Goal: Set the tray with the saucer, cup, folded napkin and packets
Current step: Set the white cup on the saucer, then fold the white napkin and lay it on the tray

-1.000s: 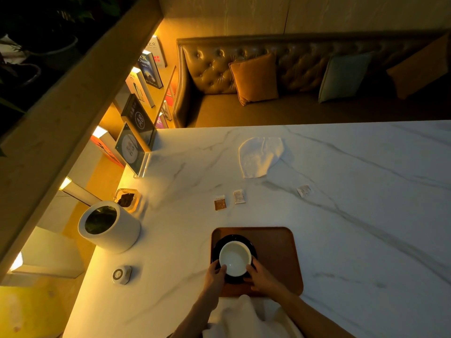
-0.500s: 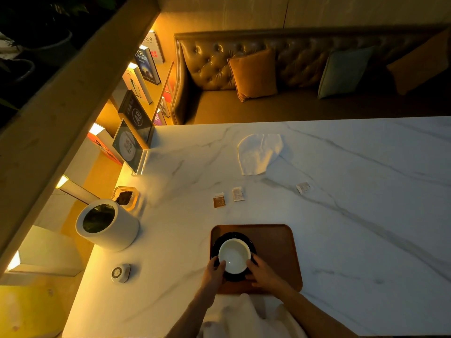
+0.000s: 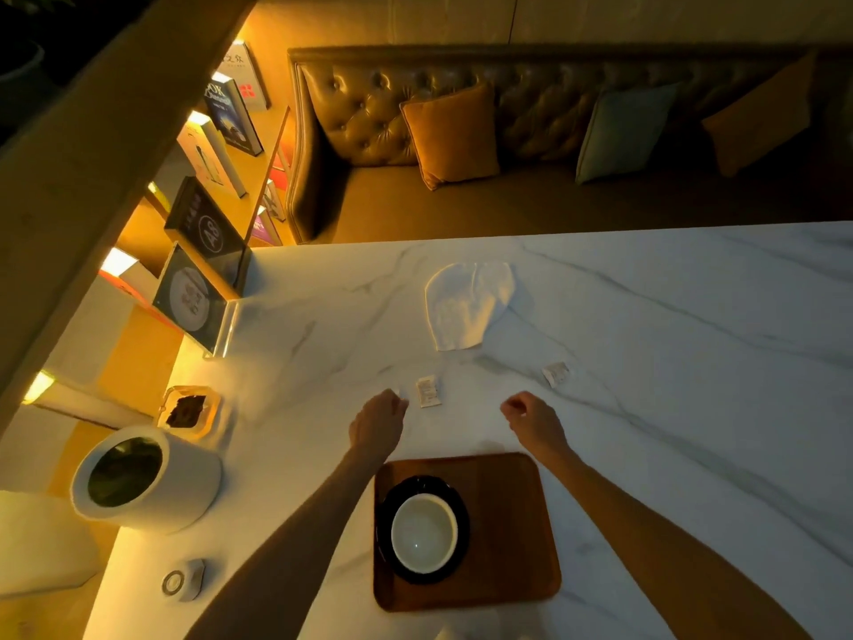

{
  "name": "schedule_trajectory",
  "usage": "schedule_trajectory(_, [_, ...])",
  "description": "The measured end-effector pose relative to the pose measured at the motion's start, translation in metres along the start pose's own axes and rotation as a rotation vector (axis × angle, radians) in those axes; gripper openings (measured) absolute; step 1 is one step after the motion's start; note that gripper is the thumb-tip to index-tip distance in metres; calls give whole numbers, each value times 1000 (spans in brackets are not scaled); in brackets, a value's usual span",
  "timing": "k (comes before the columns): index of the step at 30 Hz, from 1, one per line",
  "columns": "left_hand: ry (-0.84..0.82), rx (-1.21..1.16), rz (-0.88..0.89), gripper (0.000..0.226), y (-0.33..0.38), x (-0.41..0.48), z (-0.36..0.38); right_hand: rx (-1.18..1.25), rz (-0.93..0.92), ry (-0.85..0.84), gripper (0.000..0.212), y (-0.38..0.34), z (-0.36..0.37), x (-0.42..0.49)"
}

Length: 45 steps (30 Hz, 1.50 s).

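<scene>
Packet step: white cup (image 3: 423, 532) sitting on black saucer (image 3: 392, 503) on wooden tray (image 3: 507, 524). Left hand (image 3: 376, 427) curling over brown packet, grasp unclear; right hand (image 3: 531, 420) loosely curled, holding nothing, nearing the far-right packet (image 3: 555, 374). Middle packet (image 3: 427, 390), napkin (image 3: 466, 307) awaiting pinch pickups.

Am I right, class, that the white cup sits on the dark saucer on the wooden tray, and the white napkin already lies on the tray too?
Not quite. The head view shows the cup on the saucer on the tray, but the napkin lies on the marble table, far beyond the tray.
</scene>
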<state>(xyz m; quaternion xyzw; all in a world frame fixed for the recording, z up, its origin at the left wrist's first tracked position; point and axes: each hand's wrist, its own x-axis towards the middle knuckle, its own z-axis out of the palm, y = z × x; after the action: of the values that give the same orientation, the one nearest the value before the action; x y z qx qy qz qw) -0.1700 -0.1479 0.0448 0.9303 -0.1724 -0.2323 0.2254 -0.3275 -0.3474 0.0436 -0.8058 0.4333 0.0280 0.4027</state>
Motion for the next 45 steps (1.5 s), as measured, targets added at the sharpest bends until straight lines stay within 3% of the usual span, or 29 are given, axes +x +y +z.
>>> schedule_trajectory(8, [-62, 213, 198, 22, 69, 114, 17, -298, -93, 90, 16, -63, 19, 110])
schedule_trajectory(13, [-82, 268, 262, 25, 69, 179, 49, -482, -148, 114, 23, -60, 49, 169])
schedule_trajectory(19, [-154, 375, 371, 26, 52, 225, 77, -667, -236, 132, 9, -43, 75, 212])
schedule_trajectory(24, [-113, 445, 471, 26, 49, 226, 93, -586, -240, 132, 20, -35, 78, 223])
schedule_trajectory(29, [-96, 453, 473, 31, 50, 213, 87, -415, -181, -44, 22, -34, 67, 222])
schedule_trajectory(34, [-85, 302, 588, 19, 69, 190, 45, -320, -425, -141, 45, -58, 50, 195])
schedule_trajectory(38, [-7, 75, 579, 12, 99, 169, -13, -216, -482, -20, 36, -107, 16, 173])
schedule_trajectory(40, [15, -72, 541, 17, 119, 152, -49, -108, -483, 23, 44, -138, -11, 156])
schedule_trajectory(45, [104, -393, 445, 30, 165, 102, -133, 56, -598, 49, 36, -217, -86, 108])
